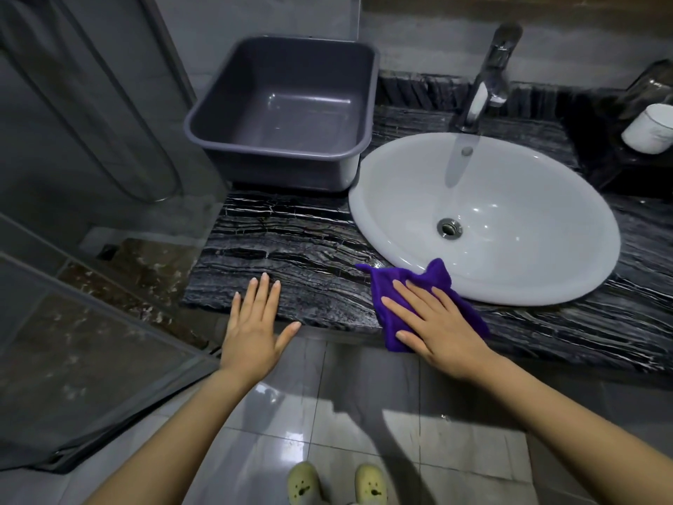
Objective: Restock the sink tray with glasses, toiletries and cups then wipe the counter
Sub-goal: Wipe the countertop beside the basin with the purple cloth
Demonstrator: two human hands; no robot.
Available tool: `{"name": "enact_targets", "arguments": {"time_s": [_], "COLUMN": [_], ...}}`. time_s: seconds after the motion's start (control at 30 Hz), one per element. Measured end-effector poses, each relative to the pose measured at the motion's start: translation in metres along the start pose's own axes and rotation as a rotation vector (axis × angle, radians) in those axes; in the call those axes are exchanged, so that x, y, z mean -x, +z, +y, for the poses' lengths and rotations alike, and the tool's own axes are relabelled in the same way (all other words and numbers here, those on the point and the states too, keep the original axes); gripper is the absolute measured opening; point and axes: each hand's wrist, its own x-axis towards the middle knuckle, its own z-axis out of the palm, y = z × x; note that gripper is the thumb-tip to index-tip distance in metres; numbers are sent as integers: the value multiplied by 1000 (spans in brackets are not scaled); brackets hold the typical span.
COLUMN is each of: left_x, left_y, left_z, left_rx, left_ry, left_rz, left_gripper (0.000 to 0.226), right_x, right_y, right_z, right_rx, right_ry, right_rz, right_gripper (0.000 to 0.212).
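Note:
A purple cloth (386, 286) lies on the black marbled counter (291, 249), at the front rim of the white oval sink (510, 213). My right hand (433, 322) presses flat on the cloth with fingers spread. My left hand (258, 326) rests flat and open on the counter's front edge, left of the cloth, holding nothing. At the far right a white cup (648, 129) stands on a dark tray (619, 154), with a glass (652, 85) behind it, partly cut off by the frame.
An empty grey plastic basin (276, 140) sits on the counter's back left corner. A chrome tap (488, 78) stands behind the sink. A glass shower partition (91, 176) borders the counter on the left. Grey floor tiles (327, 413) lie below.

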Motion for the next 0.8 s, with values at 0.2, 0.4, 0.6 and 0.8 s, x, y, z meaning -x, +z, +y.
{"name": "enact_targets", "arguments": {"time_s": [0.2,0.4,0.6,0.8], "left_x": [0,-2,1,0], "left_y": [-4,-11,-14,-18], "left_z": [1,-4,-30,-41], "left_rx": [17,118,116,365], "left_ry": [3,9,-101,-89], "left_rz": [-4,-28,14,10], "left_gripper": [101,107,76,67], "right_x": [-63,-117,-188,-235], "right_y": [-7,-7,-15,-19], "right_z": [-24,-48,-71,-129], "right_rx": [-5,-43,-102,-144], "right_ry": [-60,35,127,45], "right_rz": [45,76,36,26], "right_gripper": [57,59,60,58]}}
